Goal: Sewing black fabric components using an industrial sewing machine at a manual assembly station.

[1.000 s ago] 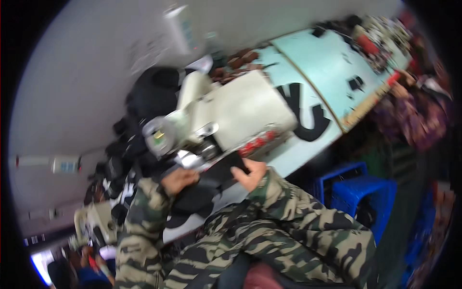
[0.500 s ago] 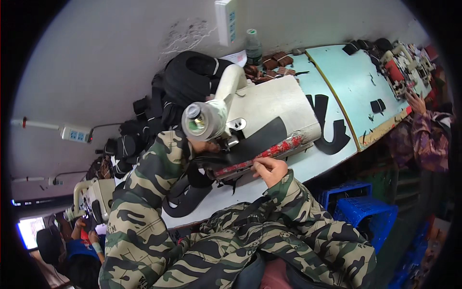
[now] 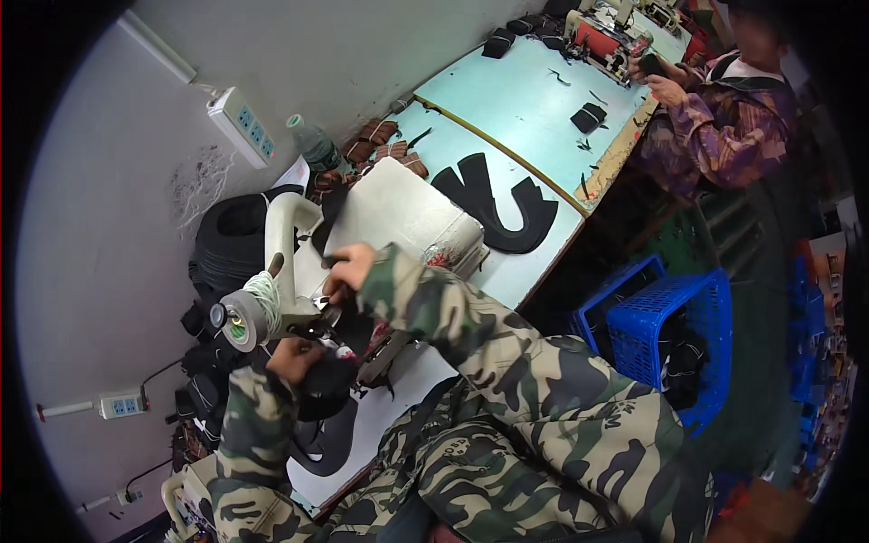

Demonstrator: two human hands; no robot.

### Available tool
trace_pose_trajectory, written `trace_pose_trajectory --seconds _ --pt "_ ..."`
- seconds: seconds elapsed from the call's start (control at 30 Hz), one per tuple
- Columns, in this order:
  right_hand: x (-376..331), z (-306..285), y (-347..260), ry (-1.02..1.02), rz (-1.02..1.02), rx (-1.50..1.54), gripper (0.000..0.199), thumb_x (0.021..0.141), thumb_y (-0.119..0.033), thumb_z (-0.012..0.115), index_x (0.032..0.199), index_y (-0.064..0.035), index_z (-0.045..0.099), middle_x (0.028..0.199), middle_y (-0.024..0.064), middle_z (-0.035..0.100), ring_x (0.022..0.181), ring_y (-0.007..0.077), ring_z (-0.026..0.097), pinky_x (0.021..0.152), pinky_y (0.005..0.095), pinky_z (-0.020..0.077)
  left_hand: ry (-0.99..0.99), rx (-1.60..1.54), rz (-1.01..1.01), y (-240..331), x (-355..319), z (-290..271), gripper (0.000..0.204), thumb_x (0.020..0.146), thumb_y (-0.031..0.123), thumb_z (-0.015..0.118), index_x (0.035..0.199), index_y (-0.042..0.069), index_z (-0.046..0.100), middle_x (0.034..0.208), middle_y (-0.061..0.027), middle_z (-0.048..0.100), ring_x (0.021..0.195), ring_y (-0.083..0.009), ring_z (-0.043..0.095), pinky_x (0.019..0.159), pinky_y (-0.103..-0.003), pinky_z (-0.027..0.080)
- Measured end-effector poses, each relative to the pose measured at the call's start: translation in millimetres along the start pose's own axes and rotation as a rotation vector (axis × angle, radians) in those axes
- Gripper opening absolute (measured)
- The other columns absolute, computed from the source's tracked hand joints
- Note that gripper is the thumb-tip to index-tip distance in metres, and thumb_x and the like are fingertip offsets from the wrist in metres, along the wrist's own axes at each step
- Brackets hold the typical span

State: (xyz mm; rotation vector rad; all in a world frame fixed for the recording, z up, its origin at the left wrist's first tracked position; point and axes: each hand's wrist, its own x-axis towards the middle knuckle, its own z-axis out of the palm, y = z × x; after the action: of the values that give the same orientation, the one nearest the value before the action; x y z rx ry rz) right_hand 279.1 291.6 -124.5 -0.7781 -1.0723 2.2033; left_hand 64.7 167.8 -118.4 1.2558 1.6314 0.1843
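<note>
Fabric [image 3: 328, 380], black, lies by the white sewing machine [image 3: 281, 240], the left hand [image 3: 291, 361] bent-fingered at the fabric's edge and the right hand [image 3: 351, 269] partly curled beside the machine, grips impossible to tell.

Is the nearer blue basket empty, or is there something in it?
Not empty: the nearer blue basket holds dark pieces, visible through its opening.

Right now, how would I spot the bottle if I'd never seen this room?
Start at the big off-white sewing machine just left of the picture's middle, then look past it toward the grey wall. In the picture, between the white socket strip and the tied brown bundles, is the bottle. Unlike those neighbours, it is see-through, with a pale cap.
</note>
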Motion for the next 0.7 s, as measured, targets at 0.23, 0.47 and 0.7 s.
trace_pose_trajectory --seconds 0.23,0.47,0.7 --pt "-154 -144 -116 0.515 -0.680 -1.102 0.021 0.068 -0.018 0.063 0.082 -0.0029 0.060 0.074 0.0087 0.063 0.070 0.0219 0.062 0.073 0.0308 0.0476 0.370 0.240 -0.120 -82 -82 104 0.021 0.075 0.021 0.061 0.075 0.000 0.061 0.068 -0.0173 0.061 0.062 -0.0292 0.061 0.059 -0.037 0.046" --pt "-109 -264 -71 0.829 -0.267 -1.457 0.023 0.080 -0.019 0.050 0.099 -0.0119 0.060 0.080 0.0162 0.062 0.077 0.0294 0.061 0.071 0.0365 0.0466 0.570 0.181 -0.106 -55 -32 215 0.023 0.082 0.028 0.057 0.081 0.005 0.058 0.066 -0.0163 0.059 0.063 -0.0343 0.059 0.055 -0.040 0.044" --pt "-149 -254 15 0.386 -0.181 -1.762 0.048 0.068 -0.020 0.061 0.115 -0.0138 0.052 0.126 0.0110 0.042 0.123 0.0270 0.032 0.097 0.0501 0.0241 0.639 0.158 -0.063 -30 -17 218 0.024 0.081 0.029 0.059 0.083 0.005 0.057 0.067 -0.0155 0.059 0.063 -0.0326 0.059 0.057 -0.038 0.045"
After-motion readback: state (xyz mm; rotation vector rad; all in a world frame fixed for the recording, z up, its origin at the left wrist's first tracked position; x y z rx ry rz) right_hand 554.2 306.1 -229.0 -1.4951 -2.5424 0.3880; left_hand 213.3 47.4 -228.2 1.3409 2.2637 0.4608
